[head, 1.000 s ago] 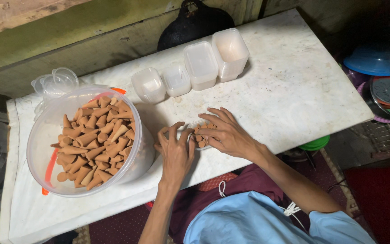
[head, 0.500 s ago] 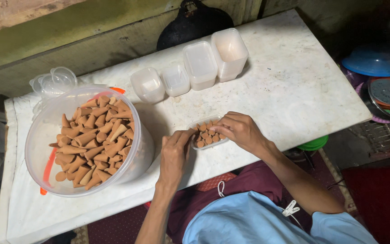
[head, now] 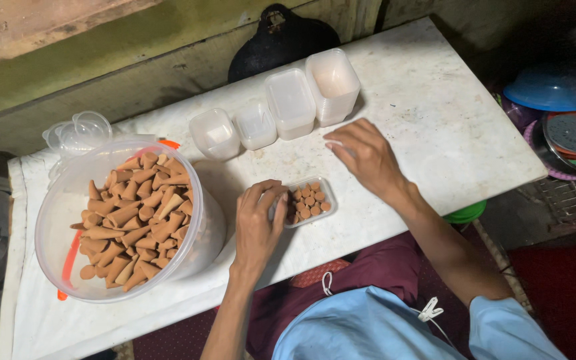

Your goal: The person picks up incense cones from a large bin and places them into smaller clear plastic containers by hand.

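A small clear plastic tray (head: 328, 197) filled with brown cones stands on the white table (head: 435, 127) near its front edge. My left hand (head: 259, 223) grips the tray's left end. My right hand (head: 365, 157) hovers open above the table, up and to the right of the tray, its fingers reaching toward the stacks of clear containers (head: 332, 83) at the back. It holds nothing. A large clear tub (head: 58, 200) heaped with brown cones (head: 135, 210) sits at the left.
Three more clear containers (head: 291, 103) stand in a row left of the stack. Small clear lids (head: 78, 130) lie behind the tub. A black bag (head: 276, 40) leans at the table's back edge. Coloured plastic bowls (head: 555, 87) sit off the table at right.
My right hand has left the small tray and moved up and right toward the container stacks. My left hand has stayed at the tray's left end.
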